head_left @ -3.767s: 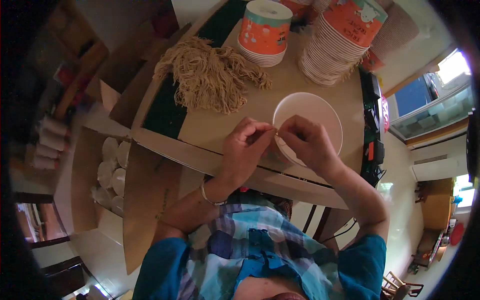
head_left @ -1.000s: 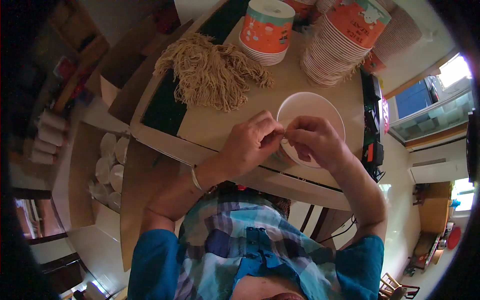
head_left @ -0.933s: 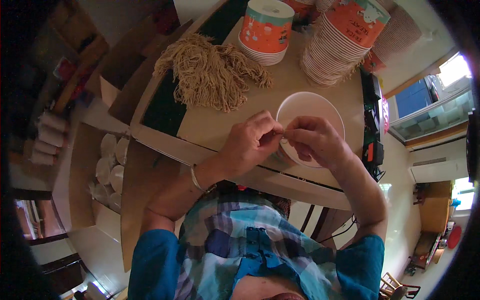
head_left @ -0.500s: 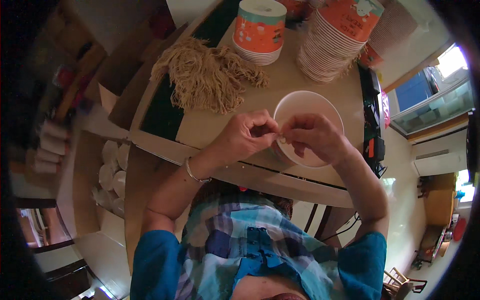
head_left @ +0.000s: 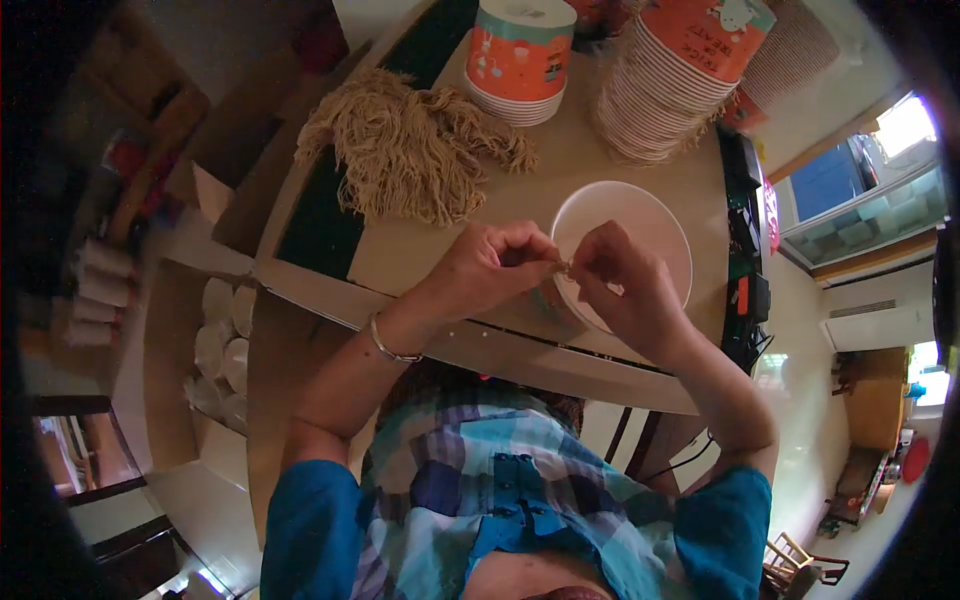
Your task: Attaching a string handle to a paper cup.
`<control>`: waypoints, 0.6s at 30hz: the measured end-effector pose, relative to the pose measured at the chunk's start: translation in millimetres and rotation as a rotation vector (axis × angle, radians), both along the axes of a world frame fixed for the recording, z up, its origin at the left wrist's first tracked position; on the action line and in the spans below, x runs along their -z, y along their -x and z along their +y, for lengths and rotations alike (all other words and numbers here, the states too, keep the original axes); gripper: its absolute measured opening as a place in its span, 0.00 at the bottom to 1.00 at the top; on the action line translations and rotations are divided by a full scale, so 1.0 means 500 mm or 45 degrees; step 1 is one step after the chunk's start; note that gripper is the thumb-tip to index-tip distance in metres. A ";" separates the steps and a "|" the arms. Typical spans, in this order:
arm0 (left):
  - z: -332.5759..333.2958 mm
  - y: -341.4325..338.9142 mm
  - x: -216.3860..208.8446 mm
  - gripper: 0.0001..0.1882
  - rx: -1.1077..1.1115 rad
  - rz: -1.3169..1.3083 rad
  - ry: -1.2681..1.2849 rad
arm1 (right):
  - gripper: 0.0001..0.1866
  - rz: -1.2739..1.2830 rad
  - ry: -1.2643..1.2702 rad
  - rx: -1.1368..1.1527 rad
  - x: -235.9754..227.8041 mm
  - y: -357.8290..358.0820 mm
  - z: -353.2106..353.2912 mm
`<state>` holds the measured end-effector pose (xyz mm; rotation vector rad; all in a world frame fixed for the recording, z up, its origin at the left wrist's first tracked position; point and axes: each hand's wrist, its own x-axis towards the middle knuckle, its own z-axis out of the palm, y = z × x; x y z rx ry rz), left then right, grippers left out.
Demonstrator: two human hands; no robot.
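Note:
My left hand [head_left: 500, 262] is closed in a pinch, its thumb and fingertips meeting just over the left rim of a white-lined paper tub [head_left: 662, 225]. Facing it, my right hand [head_left: 632, 290] pinches too, in front of the tub's mouth. A short tan piece of twine [head_left: 568, 268] shows between the two sets of fingertips; most of it is hidden. The tub's open mouth tilts up toward me near the table's front edge. Beyond my left hand lies a loose heap of tan twine [head_left: 400, 150].
Orange and teal paper tubs stand upside down in a short stack [head_left: 520, 65] and a taller, leaning stack [head_left: 680, 85] at the back. Black devices [head_left: 742, 235] line the right table edge. At lower left, a cardboard box [head_left: 170, 400] holds several white wrapped bundles.
My right hand has turned and its fingers have drawn closer together at the pinch. The left hand stays nearly in place, its fingertips shifting slightly right.

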<state>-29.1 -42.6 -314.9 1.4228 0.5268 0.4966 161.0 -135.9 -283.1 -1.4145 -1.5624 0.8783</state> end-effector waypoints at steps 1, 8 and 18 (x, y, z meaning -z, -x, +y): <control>-0.001 0.001 0.004 0.05 -0.011 -0.042 0.020 | 0.07 -0.003 0.003 -0.006 -0.002 0.000 -0.003; -0.004 0.002 -0.002 0.05 -0.020 0.011 0.043 | 0.04 -0.306 -0.133 -0.037 -0.019 0.012 -0.014; -0.001 0.000 0.018 0.05 -0.017 -0.135 -0.087 | 0.05 -0.399 -0.127 0.001 -0.027 0.022 -0.015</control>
